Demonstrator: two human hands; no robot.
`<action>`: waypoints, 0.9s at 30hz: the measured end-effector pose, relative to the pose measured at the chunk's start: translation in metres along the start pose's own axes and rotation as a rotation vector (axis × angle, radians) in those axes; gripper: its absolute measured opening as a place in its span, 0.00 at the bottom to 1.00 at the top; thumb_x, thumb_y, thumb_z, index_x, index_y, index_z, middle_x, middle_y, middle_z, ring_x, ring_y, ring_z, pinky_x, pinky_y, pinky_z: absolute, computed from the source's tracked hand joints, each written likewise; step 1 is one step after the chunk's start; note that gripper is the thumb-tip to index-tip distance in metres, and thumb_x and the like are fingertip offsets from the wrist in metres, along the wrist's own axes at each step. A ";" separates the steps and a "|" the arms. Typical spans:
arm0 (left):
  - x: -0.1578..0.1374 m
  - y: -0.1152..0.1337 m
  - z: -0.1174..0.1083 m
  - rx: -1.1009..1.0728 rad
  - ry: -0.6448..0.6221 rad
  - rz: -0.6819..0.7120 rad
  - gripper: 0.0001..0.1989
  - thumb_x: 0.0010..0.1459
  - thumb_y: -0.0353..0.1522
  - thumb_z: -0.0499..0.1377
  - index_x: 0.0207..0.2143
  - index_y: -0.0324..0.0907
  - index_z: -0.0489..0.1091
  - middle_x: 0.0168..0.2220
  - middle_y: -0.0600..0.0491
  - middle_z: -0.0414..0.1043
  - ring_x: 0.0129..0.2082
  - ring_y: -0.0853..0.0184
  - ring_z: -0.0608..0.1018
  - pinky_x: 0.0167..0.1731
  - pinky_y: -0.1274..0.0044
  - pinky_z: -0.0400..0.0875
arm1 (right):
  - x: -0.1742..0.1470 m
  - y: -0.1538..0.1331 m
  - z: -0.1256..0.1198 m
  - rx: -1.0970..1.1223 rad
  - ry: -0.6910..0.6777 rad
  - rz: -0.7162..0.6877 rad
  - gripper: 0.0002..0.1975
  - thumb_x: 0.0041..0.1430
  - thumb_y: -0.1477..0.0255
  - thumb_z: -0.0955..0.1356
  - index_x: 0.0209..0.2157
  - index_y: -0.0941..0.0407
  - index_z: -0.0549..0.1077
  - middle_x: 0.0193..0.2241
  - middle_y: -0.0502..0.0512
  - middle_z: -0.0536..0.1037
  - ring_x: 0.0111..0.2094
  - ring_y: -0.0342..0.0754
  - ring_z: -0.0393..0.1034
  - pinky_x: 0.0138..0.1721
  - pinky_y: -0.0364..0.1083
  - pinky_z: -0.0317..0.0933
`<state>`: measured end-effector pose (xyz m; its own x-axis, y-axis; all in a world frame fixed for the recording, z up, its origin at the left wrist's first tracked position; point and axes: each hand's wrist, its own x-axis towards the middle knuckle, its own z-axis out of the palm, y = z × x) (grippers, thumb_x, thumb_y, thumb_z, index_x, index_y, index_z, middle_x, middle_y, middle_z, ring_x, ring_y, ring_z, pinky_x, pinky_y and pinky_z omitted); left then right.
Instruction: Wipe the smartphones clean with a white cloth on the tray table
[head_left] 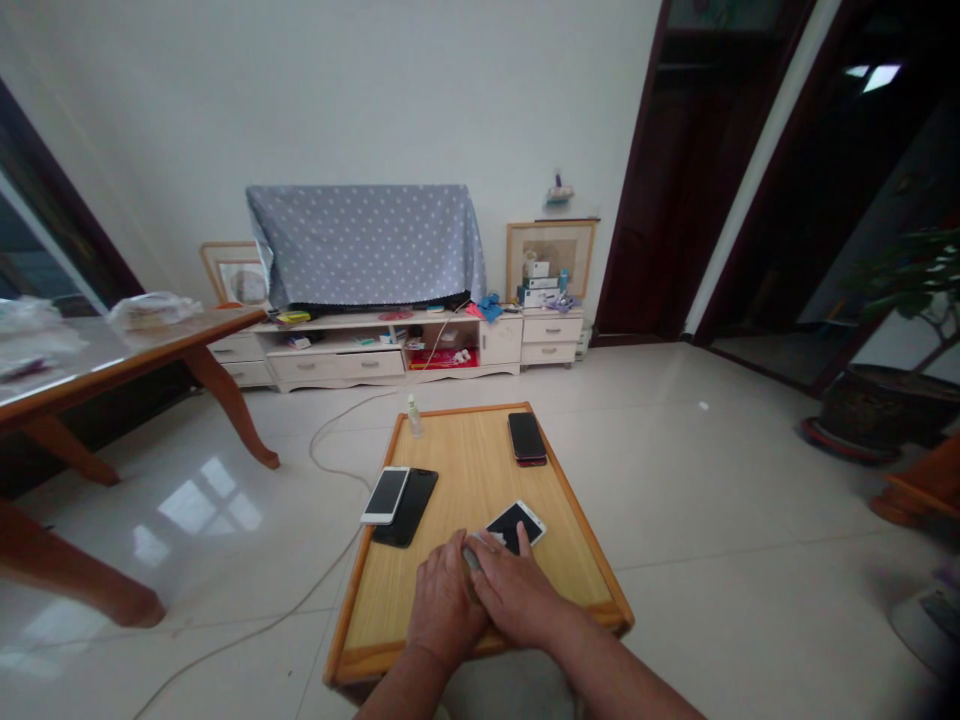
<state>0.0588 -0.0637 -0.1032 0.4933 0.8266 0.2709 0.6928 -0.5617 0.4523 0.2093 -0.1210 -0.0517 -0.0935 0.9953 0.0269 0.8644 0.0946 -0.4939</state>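
Note:
My left hand (pixel 445 602) and my right hand (pixel 516 592) are pressed together above the near part of a small wooden table (pixel 472 440). Both have curled fingers, though one finger of the right hand sticks out over a white smartphone (pixel 526 521). A small greyish thing (pixel 471 559) shows between the hands, with a whitish bit by the right fingers; its kind is unclear. To the left, another white smartphone (pixel 386 495) overlaps a black smartphone (pixel 412 512). At the far right of the tabletop lies a dark smartphone (pixel 526 437), with a red edge beneath it.
A small clear bottle (pixel 415 416) stands at the table's far left corner. A cable (pixel 281 618) runs over the tiled floor. On the left is a larger wooden table (pixel 225 325); a low white cabinet (pixel 337 366) lines the wall. A potted plant (pixel 870 400) stands right.

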 end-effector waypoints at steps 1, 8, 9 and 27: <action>0.000 0.001 0.000 0.004 0.003 0.004 0.33 0.55 0.32 0.56 0.63 0.38 0.55 0.57 0.42 0.69 0.57 0.54 0.70 0.58 0.62 0.61 | 0.002 0.006 -0.003 -0.013 0.010 0.051 0.26 0.73 0.63 0.52 0.68 0.51 0.55 0.66 0.58 0.63 0.69 0.53 0.50 0.68 0.66 0.23; 0.000 0.002 -0.003 0.010 -0.015 -0.005 0.38 0.51 0.34 0.60 0.64 0.37 0.54 0.58 0.41 0.68 0.58 0.52 0.69 0.59 0.62 0.60 | 0.003 0.017 -0.012 -0.056 0.017 0.149 0.26 0.73 0.62 0.51 0.65 0.53 0.61 0.67 0.59 0.61 0.70 0.55 0.46 0.68 0.66 0.22; 0.000 0.001 -0.002 0.010 -0.022 -0.005 0.36 0.52 0.33 0.58 0.64 0.37 0.55 0.58 0.40 0.68 0.58 0.53 0.69 0.59 0.62 0.60 | 0.000 0.009 -0.008 -0.036 0.009 0.078 0.25 0.73 0.62 0.52 0.65 0.52 0.61 0.67 0.58 0.62 0.70 0.54 0.47 0.68 0.65 0.22; -0.001 0.003 -0.005 0.017 -0.047 -0.018 0.37 0.48 0.27 0.57 0.63 0.37 0.55 0.57 0.41 0.69 0.58 0.56 0.70 0.59 0.65 0.59 | -0.031 -0.010 -0.001 0.053 0.029 -0.061 0.25 0.71 0.66 0.55 0.68 0.53 0.56 0.65 0.58 0.65 0.68 0.49 0.51 0.70 0.59 0.26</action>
<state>0.0582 -0.0663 -0.0978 0.5046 0.8343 0.2220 0.7106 -0.5474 0.4421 0.2043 -0.1523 -0.0471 -0.1299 0.9881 0.0827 0.8303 0.1540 -0.5356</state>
